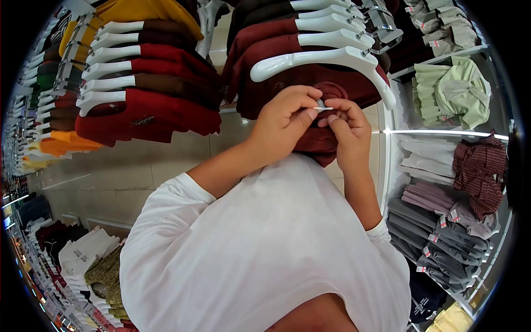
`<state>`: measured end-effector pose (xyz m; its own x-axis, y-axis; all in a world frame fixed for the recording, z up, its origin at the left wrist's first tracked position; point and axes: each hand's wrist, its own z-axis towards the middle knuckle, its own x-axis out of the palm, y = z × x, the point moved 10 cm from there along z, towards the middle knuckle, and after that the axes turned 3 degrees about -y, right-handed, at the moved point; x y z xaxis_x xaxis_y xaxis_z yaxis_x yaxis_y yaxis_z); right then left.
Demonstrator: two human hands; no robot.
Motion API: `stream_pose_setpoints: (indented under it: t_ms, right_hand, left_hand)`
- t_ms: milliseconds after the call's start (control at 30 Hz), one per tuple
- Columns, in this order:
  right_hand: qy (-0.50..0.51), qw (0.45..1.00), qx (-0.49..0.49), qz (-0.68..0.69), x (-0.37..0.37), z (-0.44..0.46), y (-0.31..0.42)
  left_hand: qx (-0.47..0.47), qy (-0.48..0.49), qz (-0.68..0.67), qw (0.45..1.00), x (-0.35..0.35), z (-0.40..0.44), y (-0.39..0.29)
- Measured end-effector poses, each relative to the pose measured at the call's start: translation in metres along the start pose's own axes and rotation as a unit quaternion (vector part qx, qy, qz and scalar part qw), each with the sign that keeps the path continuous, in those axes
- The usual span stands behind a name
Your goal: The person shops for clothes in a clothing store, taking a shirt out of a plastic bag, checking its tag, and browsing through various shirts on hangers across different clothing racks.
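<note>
My left hand (285, 119) is closed in a pinch, fingertips and thumb on one end of a small white strip (324, 108). My right hand (352, 131) pinches its other end, thumb and fingers bent. What kind of thing the strip is, I cannot make out. A dark red garment (318, 145) lies bunched under and between both hands, partly hidden by them. Just beyond the hands, a white hanger (310, 58) hangs at the front of the rail, its arms showing, with dark red cloth behind it.
More white hangers (334, 39) with dark red shirts fill the rail (384, 27) ahead. To the left hangs a row of red and brown shirts (160, 110). Shelves at right hold a light green garment (462, 91), a checked shirt (480, 174) and grey folded clothes (437, 238). Tiled floor (133, 166) shows below.
</note>
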<state>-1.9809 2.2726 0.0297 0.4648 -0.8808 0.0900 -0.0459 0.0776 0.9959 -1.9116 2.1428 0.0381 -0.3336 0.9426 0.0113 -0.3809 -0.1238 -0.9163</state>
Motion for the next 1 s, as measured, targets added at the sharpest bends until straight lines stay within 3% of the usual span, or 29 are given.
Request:
stream_pose_setpoints:
  t_ms: [33, 67, 167, 400, 600, 800, 900, 967, 1000]
  right_hand:
    - [-0.006, 1.0, 0.007, 0.018, 0.001, 0.0, 0.001]
    - [-0.01, 1.0, 0.001, 0.028, 0.0, 0.0, 0.003]
    - [-0.01, 0.999, -0.005, 0.047, -0.005, 0.0, 0.003]
    - [0.005, 0.999, -0.021, 0.035, -0.015, -0.001, -0.002]
    - [-0.003, 0.999, -0.016, 0.03, -0.013, -0.005, 0.002]
    - [-0.009, 0.999, -0.021, 0.025, -0.016, -0.008, 0.004]
    - [-0.016, 0.999, -0.024, 0.025, -0.024, -0.009, 0.007]
    - [-0.017, 0.999, -0.02, 0.033, -0.03, -0.01, 0.009]
    - [-0.015, 0.999, -0.017, 0.041, -0.033, -0.011, 0.01]
  left_hand:
    - [0.067, 0.015, 0.081, 0.994, 0.003, -0.001, -0.014]
    - [0.05, 0.017, 0.076, 0.996, 0.006, -0.003, -0.018]
    - [0.129, 0.029, 0.141, 0.981, 0.015, -0.007, -0.035]
    - [0.157, 0.034, 0.162, 0.974, 0.02, -0.012, -0.039]
    - [0.043, 0.053, 0.051, 0.996, 0.015, -0.016, -0.014]
    - [0.043, 0.016, 0.033, 0.998, 0.013, -0.013, -0.018]
    - [-0.025, 0.026, -0.033, 0.999, 0.011, -0.013, 0.008]
    - [-0.032, -0.005, 0.006, 0.999, -0.002, -0.008, 0.024]
    - [-0.078, -0.004, 0.018, 0.997, -0.006, -0.006, 0.039]
